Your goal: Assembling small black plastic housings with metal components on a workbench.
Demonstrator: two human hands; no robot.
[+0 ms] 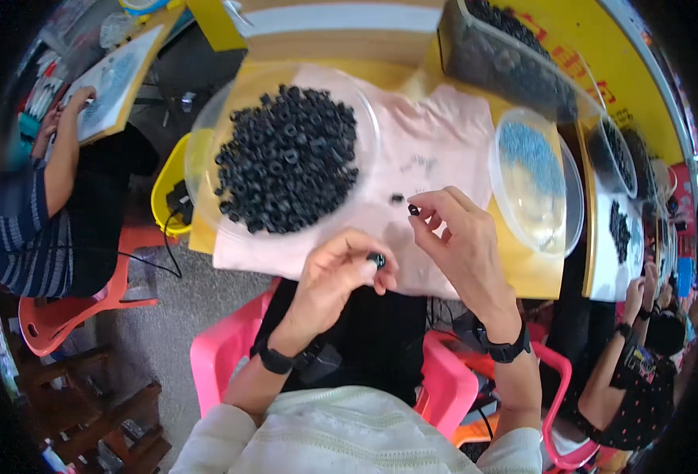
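Observation:
My left hand point(335, 275) is closed, holding a small black ring-shaped part point(377, 259) between thumb and fingers, above the near edge of a pink cloth point(428, 150). My right hand point(467, 241) pinches a small black piece point(414, 209) between thumb and index finger; its exact kind is too small to make out. A loose black part point(397, 198) lies on the cloth beside the right fingertips. Left of the hands, a round clear tray point(369, 118) holds a heap of black rings point(290, 154). To the right sits an oval clear tub point(515, 209) with small blue pieces point(532, 154).
A large clear bin point(515, 67) of black parts stands at the back right. Left of the table is a yellow bucket point(167, 186). One person point(41, 213) works at a board on the left, another point(633, 379) on the right. Pink chair arms point(215, 359) flank me.

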